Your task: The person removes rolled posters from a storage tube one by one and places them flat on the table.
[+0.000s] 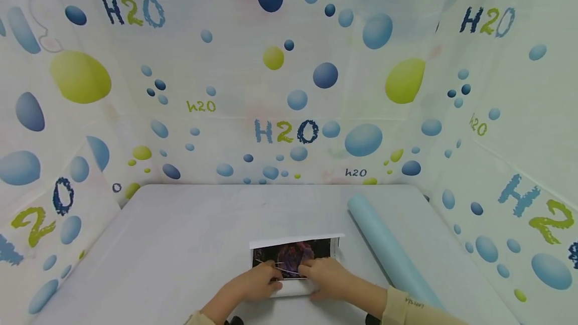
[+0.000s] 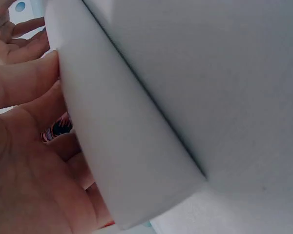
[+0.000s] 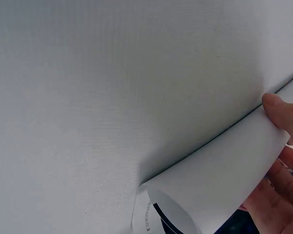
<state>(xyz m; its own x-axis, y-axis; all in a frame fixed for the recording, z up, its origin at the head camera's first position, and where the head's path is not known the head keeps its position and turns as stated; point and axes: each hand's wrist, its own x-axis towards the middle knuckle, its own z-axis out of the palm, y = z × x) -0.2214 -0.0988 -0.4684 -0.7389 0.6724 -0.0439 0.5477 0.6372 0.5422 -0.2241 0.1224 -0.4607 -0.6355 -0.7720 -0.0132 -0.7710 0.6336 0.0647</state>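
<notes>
A poster (image 1: 293,252) with a dark, purplish-red printed picture lies in front of me, its near edge rolled into a white tube. My left hand (image 1: 259,282) grips the left part of that roll, fingertips over the printed side. On the right part, my right hand (image 1: 331,280) holds the same roll. The left wrist view has the white back of the poster (image 2: 112,122) filling the middle, with thumb and fingers along one side. In the right wrist view, the thumb presses on the rolled poster (image 3: 219,170) and the fingers curl at its far side.
A long light-blue roll (image 1: 388,250) lies slantwise on the white table (image 1: 189,234), right of the poster and close to my right forearm. Behind and beside the table hangs a white curtain (image 1: 244,99) printed with blue and green bubbles and H2O lettering.
</notes>
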